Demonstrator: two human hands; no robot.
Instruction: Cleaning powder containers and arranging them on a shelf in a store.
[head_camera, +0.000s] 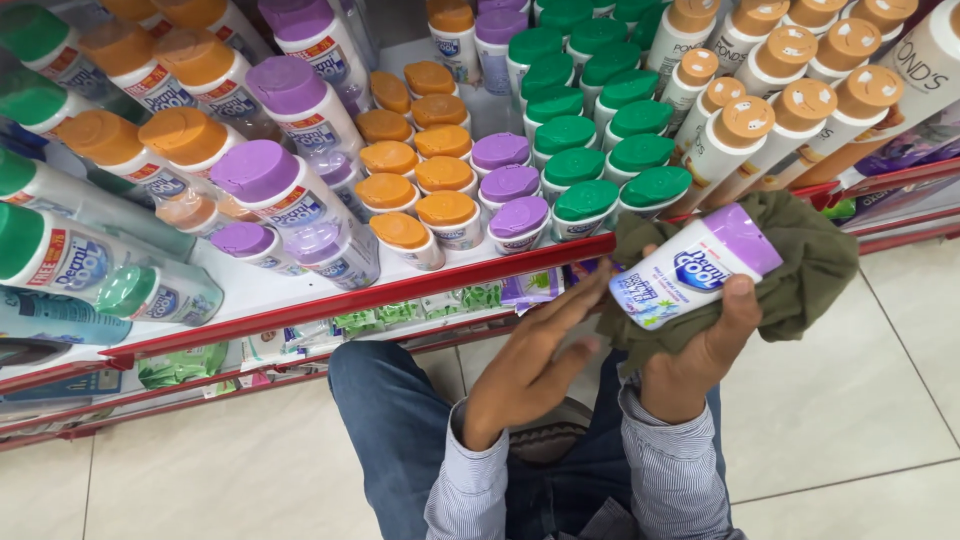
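right hand (700, 345), centre right of frame, grips bottle (695, 268) wrapped in cloth (800, 265); left hand (535, 355) spread flat, fingertips touching cloth beside shelf (350, 297).

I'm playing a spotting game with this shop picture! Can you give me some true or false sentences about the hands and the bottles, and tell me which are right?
1. The right hand holds a white bottle with a purple cap. True.
2. The bottle in the hand has a green cap. False: its cap is purple; green-capped bottles stand on the shelf.
3. A dark green cloth lies bunched under the held bottle. True.
4. The left hand grips a bottle of its own. False: it is open, fingers stretched flat towards the cloth and bottle.
5. The shelf has a blue front edge. False: the edge is red.
6. Orange-capped bottles stand on the shelf. True.
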